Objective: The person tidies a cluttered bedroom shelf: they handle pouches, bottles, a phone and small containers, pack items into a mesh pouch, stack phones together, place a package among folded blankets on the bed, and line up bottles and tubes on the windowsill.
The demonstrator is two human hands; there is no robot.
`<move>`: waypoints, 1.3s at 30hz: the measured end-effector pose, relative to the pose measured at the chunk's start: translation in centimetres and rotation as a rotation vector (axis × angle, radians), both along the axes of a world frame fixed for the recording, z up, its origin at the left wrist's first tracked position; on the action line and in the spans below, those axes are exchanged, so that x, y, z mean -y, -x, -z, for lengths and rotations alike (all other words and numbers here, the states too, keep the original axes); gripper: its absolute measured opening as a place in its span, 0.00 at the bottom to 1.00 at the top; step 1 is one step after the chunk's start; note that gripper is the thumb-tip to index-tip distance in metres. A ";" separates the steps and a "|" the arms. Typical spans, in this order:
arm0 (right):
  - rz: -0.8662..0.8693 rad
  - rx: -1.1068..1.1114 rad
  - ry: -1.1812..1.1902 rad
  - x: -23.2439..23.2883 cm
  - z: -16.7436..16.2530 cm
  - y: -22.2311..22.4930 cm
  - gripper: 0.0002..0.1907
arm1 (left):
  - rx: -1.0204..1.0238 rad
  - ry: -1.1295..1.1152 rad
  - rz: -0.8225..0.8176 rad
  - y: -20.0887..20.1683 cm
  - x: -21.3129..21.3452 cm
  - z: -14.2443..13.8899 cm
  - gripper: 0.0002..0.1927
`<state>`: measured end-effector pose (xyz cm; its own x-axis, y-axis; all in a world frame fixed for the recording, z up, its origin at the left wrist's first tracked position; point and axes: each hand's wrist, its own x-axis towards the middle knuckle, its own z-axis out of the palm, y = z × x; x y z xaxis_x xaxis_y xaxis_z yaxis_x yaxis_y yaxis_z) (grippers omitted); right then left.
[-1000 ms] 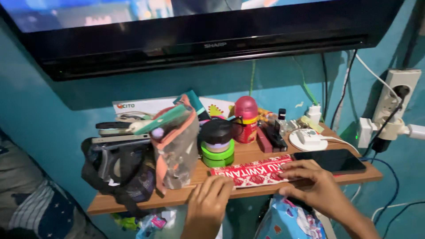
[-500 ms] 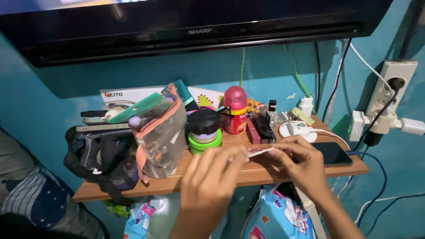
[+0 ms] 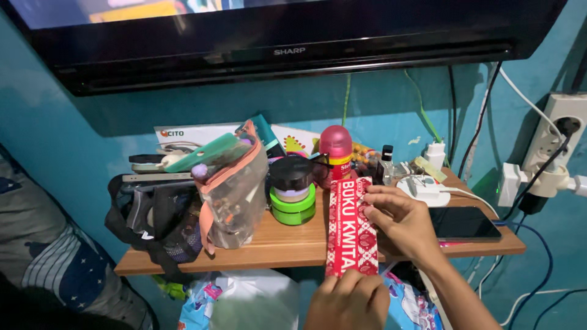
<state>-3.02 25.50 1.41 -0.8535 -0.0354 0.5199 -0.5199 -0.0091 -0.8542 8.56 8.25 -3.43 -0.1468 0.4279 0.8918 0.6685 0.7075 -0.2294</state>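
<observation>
Clearly we hold the red booklet [image 3: 351, 227] upright at the shelf's [image 3: 287, 244] near edge: left hand [image 3: 347, 300] pinching its bottom, right hand [image 3: 400, 221] gripping its right edge. It looks light, thin, floppy; best held by both ends.

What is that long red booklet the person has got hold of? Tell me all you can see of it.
The red booklet is a slim, oblong pad with a paper-looking cover, red with large white lettering and a white patterned band along its right side. It stands on end, its length running away from the person, over the front edge of the wooden shelf. The left hand grips its near end; the right hand touches its right edge. It looks closed and flat.
</observation>
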 end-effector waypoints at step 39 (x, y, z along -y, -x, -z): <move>-0.007 0.424 -1.089 -15.0 -9.1 -0.3 0.55 | 0.269 -0.879 -0.160 5.0 6.3 -2.0 0.06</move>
